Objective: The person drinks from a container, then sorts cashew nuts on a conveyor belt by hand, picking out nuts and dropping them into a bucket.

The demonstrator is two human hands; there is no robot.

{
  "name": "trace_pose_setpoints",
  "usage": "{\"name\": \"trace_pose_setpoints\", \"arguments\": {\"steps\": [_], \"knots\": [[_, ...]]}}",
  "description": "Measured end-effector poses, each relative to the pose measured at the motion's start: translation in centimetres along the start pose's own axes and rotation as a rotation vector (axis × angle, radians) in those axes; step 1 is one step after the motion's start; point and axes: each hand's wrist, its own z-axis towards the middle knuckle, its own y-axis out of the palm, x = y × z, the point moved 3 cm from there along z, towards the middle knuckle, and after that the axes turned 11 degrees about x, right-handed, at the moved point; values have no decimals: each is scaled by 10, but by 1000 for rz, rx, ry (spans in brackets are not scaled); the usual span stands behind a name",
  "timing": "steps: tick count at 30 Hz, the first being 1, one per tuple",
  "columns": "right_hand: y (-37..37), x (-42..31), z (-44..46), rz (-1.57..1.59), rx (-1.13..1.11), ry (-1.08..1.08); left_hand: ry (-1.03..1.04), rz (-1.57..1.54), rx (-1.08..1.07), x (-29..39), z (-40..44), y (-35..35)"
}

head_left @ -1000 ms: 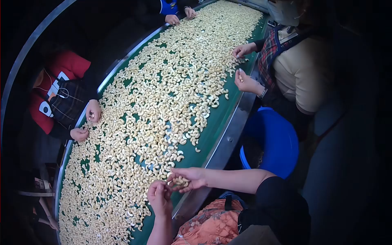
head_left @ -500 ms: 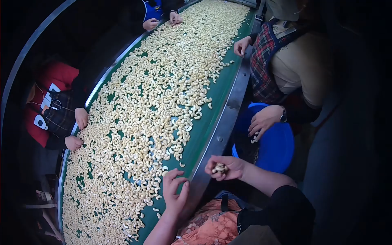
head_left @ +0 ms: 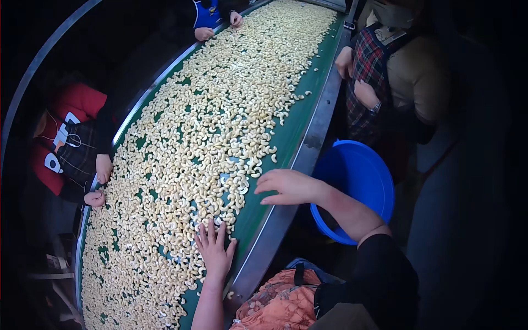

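Note:
Pale cashew nuts lie thickly spread over a long green belt. My left hand rests with spread fingers at the near right edge of the nuts, holding nothing. Over the belt's right border is my right hand, palm down, fingers apart and nothing visible in it. Its fingertips point at the nuts, with bare green belt beneath. The palm's underside is hidden.
A blue bucket stands under my right forearm, beside the metal rail. A co-worker in a plaid apron stands beyond it. Another in red is across the belt; a third person's hands are at the far left edge.
My right hand, which held a handful of nuts by the rail, is now empty over the belt. My left hand has opened onto the nuts. The co-worker's hand has left the bucket.

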Motion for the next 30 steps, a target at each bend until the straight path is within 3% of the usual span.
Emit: {"name": "trace_pose_setpoints", "arguments": {"steps": [5, 8, 11, 16, 19, 22, 25, 26, 30], "knots": [[61, 16, 52, -322, 13, -1, -35, -18, -30, -1, 1, -2], [92, 33, 48, -285, -97, 58, -65, -71, -2, -1, 10, -6], [105, 34, 40, -276, -19, 4, -57, -103, 63, 5, 29, -2], [86, 37, 43, -77, -146, -1, -26, -17, 106, 21, 65, 22], [59, 59, 59, 13, -1, -2, -18, 43, 73, 24, 63, 24], [40, 84, 61, -203, 248, 64, -35, 39, 76, 23, 61, 22], [49, 92, 58, -358, 199, 61, -39, 28, 78, 20, 59, 21], [53, 92, 54, -353, 85, 93, -37, 23, 83, 19, 58, 21], [55, 89, 48, -310, 11, 6, -34, 7, 67, 17, 55, 22]]}}
